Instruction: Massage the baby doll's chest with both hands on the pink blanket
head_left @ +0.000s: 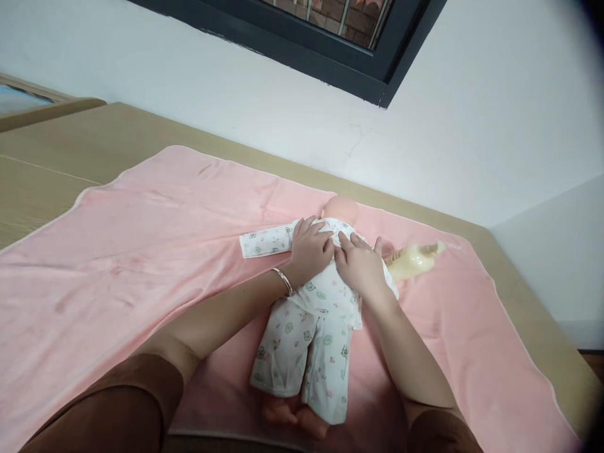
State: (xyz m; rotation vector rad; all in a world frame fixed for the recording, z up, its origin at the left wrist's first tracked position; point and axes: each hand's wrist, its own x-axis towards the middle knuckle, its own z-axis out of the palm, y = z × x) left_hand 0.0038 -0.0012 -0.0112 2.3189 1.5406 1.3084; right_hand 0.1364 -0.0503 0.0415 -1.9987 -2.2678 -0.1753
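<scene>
Right hand [361,265] on shirt [325,290] — yellowish object [416,262] alongside, blanket [136,251] beneath

Brown sleeves [146,384], slim silvery bangle [285,280].

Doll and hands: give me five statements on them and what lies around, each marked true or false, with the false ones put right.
1. The doll lies on a pink blanket. True.
2. The bracelet is on the right wrist. False: the bracelet is on the left.
3. The left hand and right hand both touch the shirt. True.
4. The trousers hide both feet. False: the feet show below the trousers.
5. A yellow object lies beyond the right hand. True.
</scene>
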